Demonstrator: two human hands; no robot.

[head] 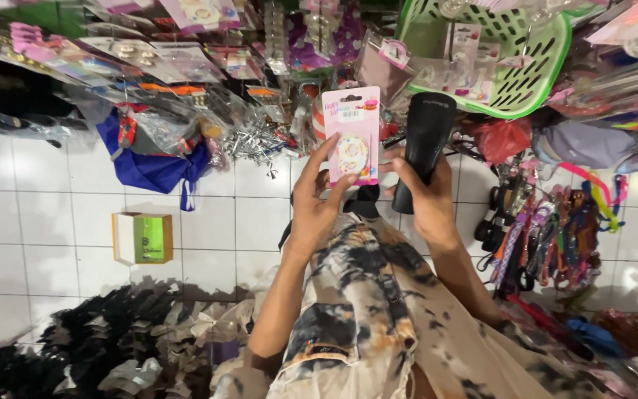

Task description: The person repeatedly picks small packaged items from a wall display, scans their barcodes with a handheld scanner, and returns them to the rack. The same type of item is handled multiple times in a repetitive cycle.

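My left hand (317, 198) holds up a pink card package (352, 133) with a round doughnut-shaped item on it, fingers along its left side and bottom. My right hand (424, 193) grips a black handheld device (424, 144) shaped like a scanner, its top beside the card's right edge. Both hands are raised in front of me over a white tiled floor (53, 214). My patterned beige-and-black clothing (363, 310) fills the lower middle.
A green plastic basket (515, 59) of packaged items sits at upper right. Packaged goods and a blue bag (153, 166) lie at upper left. A small open box (143, 238) rests on the tiles. Colourful straps (548, 236) hang right; dark bows (112, 340) pile at lower left.
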